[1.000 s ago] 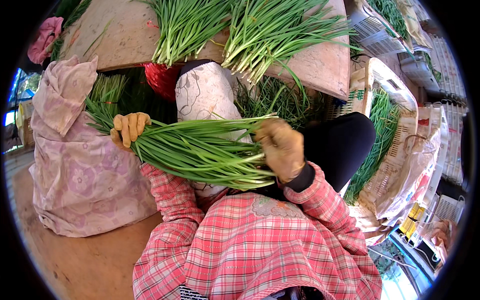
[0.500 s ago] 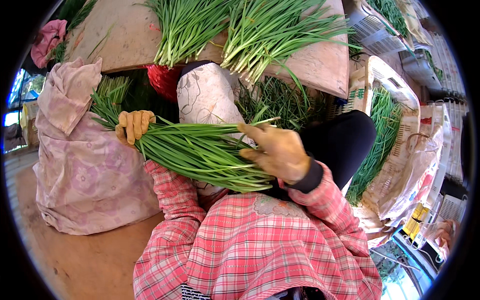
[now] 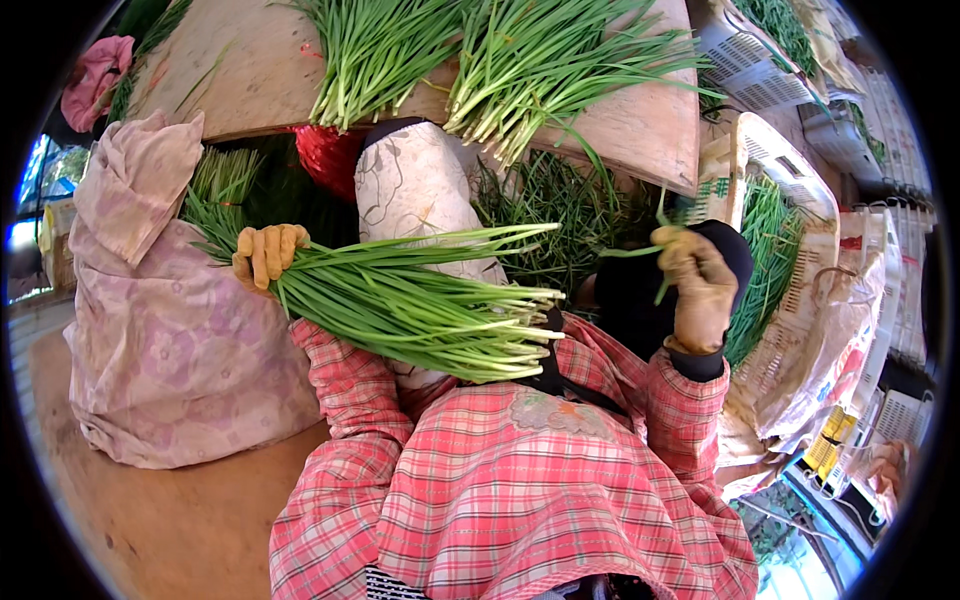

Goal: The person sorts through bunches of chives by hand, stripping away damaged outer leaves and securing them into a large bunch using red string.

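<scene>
My left hand (image 3: 268,257), in a tan glove, is closed around a thick bunch of garlic chives (image 3: 410,305). The bunch lies across above my lap, its pale cut ends fanned out to the right. Off to the right, over my dark-clad knee, my right hand (image 3: 695,285), gloved as well, is closed on a few loose green chive leaves (image 3: 632,251). It is well apart from the bunch. Two heaps of chives, a left one (image 3: 385,60) and a right one (image 3: 560,70), rest on the wooden board in front of me.
The wooden board (image 3: 240,90) spans the far side. Below its edge lies a pile of loose green leaves (image 3: 550,205). A pale flowered cloth (image 3: 180,340) covers something at left. White plastic crates, one (image 3: 790,150) with chives, stand at right.
My right hand has moved away from the bunch's cut ends to the right, taking a few leaves with it. My left hand keeps its hold in nearly the same place.
</scene>
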### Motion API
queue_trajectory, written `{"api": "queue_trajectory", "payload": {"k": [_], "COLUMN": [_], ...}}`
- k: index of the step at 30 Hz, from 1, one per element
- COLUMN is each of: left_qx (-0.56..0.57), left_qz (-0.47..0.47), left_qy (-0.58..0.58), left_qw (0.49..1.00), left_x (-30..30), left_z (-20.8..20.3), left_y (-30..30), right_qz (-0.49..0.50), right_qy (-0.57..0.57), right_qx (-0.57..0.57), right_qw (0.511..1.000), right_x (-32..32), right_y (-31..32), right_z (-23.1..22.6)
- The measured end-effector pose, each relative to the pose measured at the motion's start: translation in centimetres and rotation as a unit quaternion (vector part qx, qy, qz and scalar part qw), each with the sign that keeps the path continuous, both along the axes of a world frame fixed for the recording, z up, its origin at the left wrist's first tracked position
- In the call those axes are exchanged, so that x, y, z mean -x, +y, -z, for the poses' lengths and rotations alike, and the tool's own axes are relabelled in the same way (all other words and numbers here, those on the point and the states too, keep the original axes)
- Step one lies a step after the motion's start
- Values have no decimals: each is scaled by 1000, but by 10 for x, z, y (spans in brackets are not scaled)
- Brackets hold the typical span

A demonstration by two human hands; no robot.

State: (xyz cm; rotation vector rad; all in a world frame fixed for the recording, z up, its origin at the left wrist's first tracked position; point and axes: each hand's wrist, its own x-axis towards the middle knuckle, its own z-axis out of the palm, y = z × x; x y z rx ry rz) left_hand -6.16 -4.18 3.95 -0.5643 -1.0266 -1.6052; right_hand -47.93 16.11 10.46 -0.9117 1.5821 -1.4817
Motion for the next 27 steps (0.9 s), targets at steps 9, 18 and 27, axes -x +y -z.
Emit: {"api": "queue_trajectory", "payload": {"k": [9,18,27], "left_qx": [-37,-38,-72], "left_qz": [-24,-21,-52], "left_qy": [4,8,-5], "left_qw": [999,999,996], "left_x": [5,5,3], "left_z": [-7,-4,8], "left_y": [4,3,4], "right_qz": [-280,-292,-366], "right_qy": [377,141,-91], "right_qx": [15,-8,-139], "right_qw": [883,946,916], "right_x": [-54,-85,-78], "right_y": [-20,-26,-21], "right_z": [-3,26,19]}}
